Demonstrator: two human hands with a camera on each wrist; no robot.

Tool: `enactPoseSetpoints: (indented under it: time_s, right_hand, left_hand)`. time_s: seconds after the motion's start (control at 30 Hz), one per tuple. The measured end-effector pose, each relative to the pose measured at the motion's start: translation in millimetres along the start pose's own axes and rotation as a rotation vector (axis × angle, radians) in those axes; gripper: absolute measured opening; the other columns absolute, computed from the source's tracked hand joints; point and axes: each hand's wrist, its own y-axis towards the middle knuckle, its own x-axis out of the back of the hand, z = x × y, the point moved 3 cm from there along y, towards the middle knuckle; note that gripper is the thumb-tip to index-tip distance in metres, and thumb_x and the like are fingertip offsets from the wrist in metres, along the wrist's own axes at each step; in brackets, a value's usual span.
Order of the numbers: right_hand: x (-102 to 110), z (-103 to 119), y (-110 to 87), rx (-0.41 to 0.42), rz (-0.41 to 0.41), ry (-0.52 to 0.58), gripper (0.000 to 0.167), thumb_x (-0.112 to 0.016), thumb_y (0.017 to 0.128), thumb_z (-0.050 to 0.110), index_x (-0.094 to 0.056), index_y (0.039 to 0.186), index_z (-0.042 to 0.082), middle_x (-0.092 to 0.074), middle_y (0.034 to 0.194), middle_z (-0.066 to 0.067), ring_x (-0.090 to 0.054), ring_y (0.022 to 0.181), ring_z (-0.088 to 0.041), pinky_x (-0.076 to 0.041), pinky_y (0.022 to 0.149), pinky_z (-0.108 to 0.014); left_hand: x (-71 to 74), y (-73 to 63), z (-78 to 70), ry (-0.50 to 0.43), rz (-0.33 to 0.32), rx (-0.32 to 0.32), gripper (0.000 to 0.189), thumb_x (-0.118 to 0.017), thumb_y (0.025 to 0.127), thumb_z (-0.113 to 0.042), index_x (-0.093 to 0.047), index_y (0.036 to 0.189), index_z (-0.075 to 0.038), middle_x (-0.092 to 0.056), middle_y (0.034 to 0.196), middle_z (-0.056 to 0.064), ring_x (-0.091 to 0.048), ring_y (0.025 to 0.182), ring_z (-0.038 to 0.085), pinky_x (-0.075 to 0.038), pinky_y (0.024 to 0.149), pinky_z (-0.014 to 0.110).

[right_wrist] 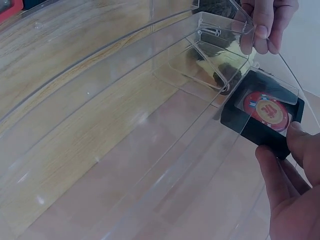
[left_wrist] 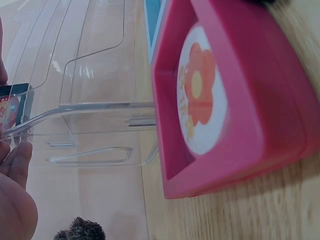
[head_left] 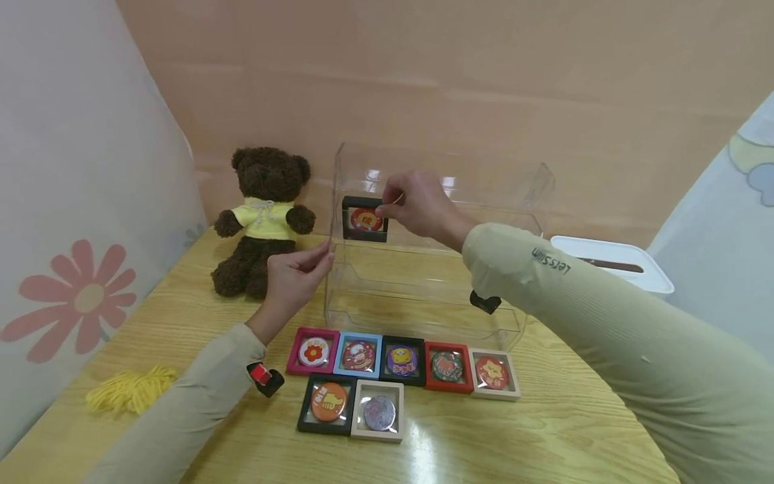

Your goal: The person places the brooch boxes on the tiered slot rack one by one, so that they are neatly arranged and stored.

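Note:
My right hand (head_left: 420, 205) pinches the right side of a black square display frame (head_left: 365, 236) with a red round badge inside. It holds the frame upright at the left end of an upper tier of a clear plastic tiered rack (head_left: 423, 288). In the right wrist view, the thumb lies on the front of the black frame (right_wrist: 240, 122) and the fingers are behind and below. My left hand (head_left: 296, 275) pinches the front edge of the rack's left side panel, thumb and fingertips together. In the left wrist view this hand (left_wrist: 15, 195) is partly cut off.
Before the rack lie several framed badges in two rows, including a pink frame (head_left: 292, 363), a red frame (head_left: 449, 388) and a beige frame (head_left: 377, 437). A brown teddy bear (head_left: 266, 178) sits left, yellow yarn (head_left: 130, 391) lies front left, a white box (head_left: 611, 252) stands right.

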Motion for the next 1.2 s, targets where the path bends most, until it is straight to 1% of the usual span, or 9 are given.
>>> enactPoseSetpoints:
  time_s: [0.1, 0.27, 0.4, 0.63, 0.77, 0.87, 0.97, 1.07, 1.2]
  right_hand:
    - [-0.6, 0.2, 0.0, 0.007, -0.008, 0.004, 0.016, -0.076, 0.084, 0.017, -0.065, 0.078, 0.006, -0.067, 0.081, -0.002, -0.066, 0.077, -0.016, -0.051, 0.072, -0.03]
    - [-0.6, 1.7, -0.5, 0.021, -0.011, 0.011, 0.016, -0.076, 0.083, 0.016, -0.065, 0.077, 0.006, -0.067, 0.081, -0.002, -0.066, 0.078, -0.017, -0.051, 0.072, -0.031]
    - [1.6, 1.0, -3.0, 0.011, -0.016, 0.006, 0.015, -0.076, 0.083, 0.017, -0.066, 0.079, 0.006, -0.068, 0.085, -0.002, -0.067, 0.077, -0.016, -0.051, 0.072, -0.031]
    - [9.2, -1.2, -8.1, 0.001, -0.029, -0.006, 0.018, -0.076, 0.083, 0.022, -0.067, 0.083, 0.007, -0.069, 0.089, -0.002, -0.068, 0.078, -0.017, -0.052, 0.073, -0.033]
    - [17.2, -1.6, -14.8, 0.053, -0.034, -0.058, 0.02, -0.074, 0.085, 0.026, -0.067, 0.082, 0.007, -0.068, 0.086, -0.002, -0.067, 0.081, -0.017, -0.051, 0.077, -0.034]
    - [23.6, -3.1, -25.1, 0.12, -0.052, -0.096, 0.021, -0.074, 0.084, 0.026, -0.068, 0.078, 0.007, -0.065, 0.079, -0.001, -0.063, 0.08, -0.018, -0.048, 0.076, -0.034]
    - [27.5, -7.7, -40.2, 0.17, -0.071, -0.102, 0.021, -0.075, 0.084, 0.026, -0.068, 0.074, 0.008, -0.062, 0.075, 0.0, -0.058, 0.078, -0.019, -0.047, 0.072, -0.034]
    - [25.6, -15.2, -56.7, 0.209, -0.073, -0.111, 0.02, -0.074, 0.085, 0.026, -0.069, 0.073, 0.011, -0.061, 0.074, 0.004, -0.056, 0.076, -0.016, -0.047, 0.067, -0.031]
    - [18.5, -27.4, -81.9, 0.226, -0.043, -0.092, 0.019, -0.074, 0.085, 0.024, -0.068, 0.071, 0.014, -0.061, 0.074, 0.006, -0.056, 0.07, -0.011, -0.049, 0.058, -0.027]
  left_hand:
    - [-1.1, 0.2, -0.6, -0.008, 0.004, 0.006, 0.02, -0.065, 0.083, 0.014, -0.064, 0.102, 0.017, -0.065, 0.094, 0.026, -0.068, 0.081, 0.016, -0.054, 0.067, 0.02]
    - [-1.8, 0.4, -1.2, -0.019, 0.002, 0.023, 0.02, -0.065, 0.083, 0.013, -0.065, 0.103, 0.016, -0.065, 0.095, 0.026, -0.068, 0.082, 0.017, -0.055, 0.067, 0.021]
    - [-3.2, 1.2, -0.5, -0.02, 0.006, 0.025, 0.021, -0.065, 0.083, 0.013, -0.065, 0.103, 0.016, -0.065, 0.095, 0.025, -0.068, 0.082, 0.019, -0.055, 0.067, 0.021]
    - [-0.9, 2.6, -0.8, 0.023, 0.02, 0.015, 0.019, -0.066, 0.083, 0.011, -0.066, 0.102, 0.014, -0.066, 0.093, 0.024, -0.069, 0.079, 0.021, -0.054, 0.065, 0.02]
    - [2.9, 3.2, -1.0, 0.049, 0.012, 0.019, 0.018, -0.067, 0.082, 0.011, -0.067, 0.1, 0.014, -0.067, 0.091, 0.024, -0.068, 0.078, 0.015, -0.054, 0.064, 0.017]
    - [4.9, 3.3, -0.1, 0.061, 0.009, 0.02, 0.018, -0.067, 0.082, 0.011, -0.067, 0.1, 0.014, -0.067, 0.091, 0.023, -0.067, 0.078, 0.01, -0.053, 0.064, 0.017]
    - [6.4, 3.2, 1.6, 0.075, 0.004, 0.013, 0.018, -0.067, 0.082, 0.011, -0.068, 0.099, 0.013, -0.067, 0.09, 0.023, -0.066, 0.077, 0.007, -0.053, 0.063, 0.016]
    - [9.1, 2.3, 2.8, 0.081, 0.0, 0.01, 0.017, -0.067, 0.082, 0.011, -0.068, 0.099, 0.013, -0.067, 0.089, 0.022, -0.066, 0.076, 0.005, -0.053, 0.063, 0.016]
    - [11.8, 2.1, 2.6, 0.085, 0.006, 0.009, 0.018, -0.067, 0.082, 0.01, -0.068, 0.099, 0.013, -0.067, 0.089, 0.022, -0.066, 0.076, 0.006, -0.053, 0.063, 0.016]
